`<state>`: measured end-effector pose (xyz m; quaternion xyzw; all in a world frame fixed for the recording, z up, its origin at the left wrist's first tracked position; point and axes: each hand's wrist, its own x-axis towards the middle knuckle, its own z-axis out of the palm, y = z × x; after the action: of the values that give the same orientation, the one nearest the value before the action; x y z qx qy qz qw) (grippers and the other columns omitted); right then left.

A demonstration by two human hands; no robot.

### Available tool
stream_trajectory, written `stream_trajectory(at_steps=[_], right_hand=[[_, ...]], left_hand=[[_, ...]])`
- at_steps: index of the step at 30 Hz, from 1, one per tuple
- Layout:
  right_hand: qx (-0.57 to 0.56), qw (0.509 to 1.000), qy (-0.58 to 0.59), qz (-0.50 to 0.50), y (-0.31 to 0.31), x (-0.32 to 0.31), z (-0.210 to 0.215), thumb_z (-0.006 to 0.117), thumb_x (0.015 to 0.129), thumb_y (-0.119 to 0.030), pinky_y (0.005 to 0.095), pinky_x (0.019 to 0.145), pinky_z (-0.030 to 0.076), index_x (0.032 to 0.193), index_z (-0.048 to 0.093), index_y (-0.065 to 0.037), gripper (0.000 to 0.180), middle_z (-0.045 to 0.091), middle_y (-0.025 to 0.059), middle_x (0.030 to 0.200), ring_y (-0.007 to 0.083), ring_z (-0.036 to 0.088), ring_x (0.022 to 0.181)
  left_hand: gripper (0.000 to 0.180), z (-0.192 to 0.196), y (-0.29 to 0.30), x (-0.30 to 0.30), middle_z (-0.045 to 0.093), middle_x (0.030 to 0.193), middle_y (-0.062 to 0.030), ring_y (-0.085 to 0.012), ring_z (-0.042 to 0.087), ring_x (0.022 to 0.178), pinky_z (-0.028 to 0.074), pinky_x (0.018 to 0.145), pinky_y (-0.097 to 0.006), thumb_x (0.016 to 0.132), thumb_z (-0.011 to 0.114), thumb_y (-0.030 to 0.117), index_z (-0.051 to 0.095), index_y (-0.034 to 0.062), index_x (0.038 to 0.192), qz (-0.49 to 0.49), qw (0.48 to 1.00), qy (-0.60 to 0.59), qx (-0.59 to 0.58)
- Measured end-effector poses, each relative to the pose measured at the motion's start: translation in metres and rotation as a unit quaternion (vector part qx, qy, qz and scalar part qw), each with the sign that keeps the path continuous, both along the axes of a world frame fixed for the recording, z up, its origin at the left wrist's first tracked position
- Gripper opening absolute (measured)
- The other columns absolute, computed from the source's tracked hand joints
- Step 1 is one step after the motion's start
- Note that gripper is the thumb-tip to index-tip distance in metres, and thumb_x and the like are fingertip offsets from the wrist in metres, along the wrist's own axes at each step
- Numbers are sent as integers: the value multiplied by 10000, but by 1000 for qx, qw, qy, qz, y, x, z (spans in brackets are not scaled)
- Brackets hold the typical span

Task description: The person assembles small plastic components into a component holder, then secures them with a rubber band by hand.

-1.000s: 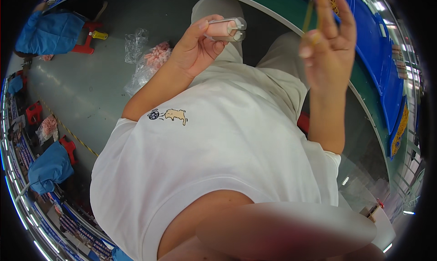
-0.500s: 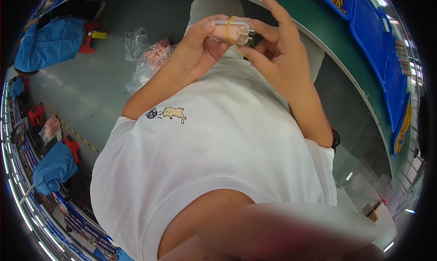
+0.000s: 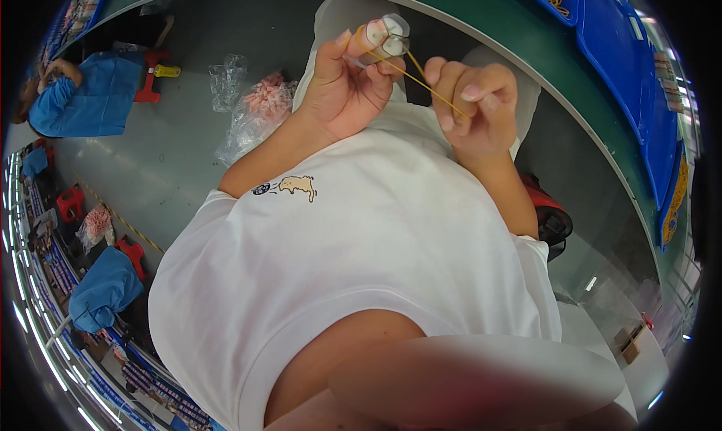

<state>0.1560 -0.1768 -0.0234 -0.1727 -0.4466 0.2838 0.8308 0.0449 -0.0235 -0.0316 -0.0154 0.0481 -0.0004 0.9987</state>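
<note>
The bundle of pink tubes (image 3: pixel 385 38) is sitting in the upper middle of the frame, inside the grip of the left hand (image 3: pixel 346 85). This hand is closing partly around it, with the thumb lying along the bundle's left side. The right hand (image 3: pixel 477 104), to the right and slightly lower, is keeping its fingers curled and is holding a yellow rubber band (image 3: pixel 418 84), which is stretching in two taut strands from the bundle. To the left, a clear plastic bag (image 3: pixel 242 134) with pink pieces is lying on the floor. A green table (image 3: pixel 541 64) is curving across the upper right, carrying blue trays (image 3: pixel 609 47). The left fingers are hiding the bundle's lower part. Its white round ends are facing the camera and the upper right; its long axis is running back toward the lower left.
</note>
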Motion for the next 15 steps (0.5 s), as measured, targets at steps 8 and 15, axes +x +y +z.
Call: stream_trajectory(at_steps=[8, 15], right_hand=[[-31, 914, 334, 228, 12, -24, 8, 454, 898, 84, 207, 479, 445, 1341, 464, -106, 483, 609, 172, 1251, 122, 596, 630], [-167, 925, 280, 195, 14, -11, 41, 730, 774, 65, 337, 619, 609, 1507, -111, -366, 1196, 312, 276, 1487, 288, 683, 928]], left_hand=[[430, 1, 4, 1, 572, 1066, -91, -181, 559, 878, 579, 733, -209, 817, 738, 321, 585, 32, 1096, 21, 997, -43, 67], [342, 1, 39, -8, 611, 1039, -121, -207, 620, 942, 532, 882, -347, 800, 738, 124, 615, -31, 1080, 237, 811, -76, 530]])
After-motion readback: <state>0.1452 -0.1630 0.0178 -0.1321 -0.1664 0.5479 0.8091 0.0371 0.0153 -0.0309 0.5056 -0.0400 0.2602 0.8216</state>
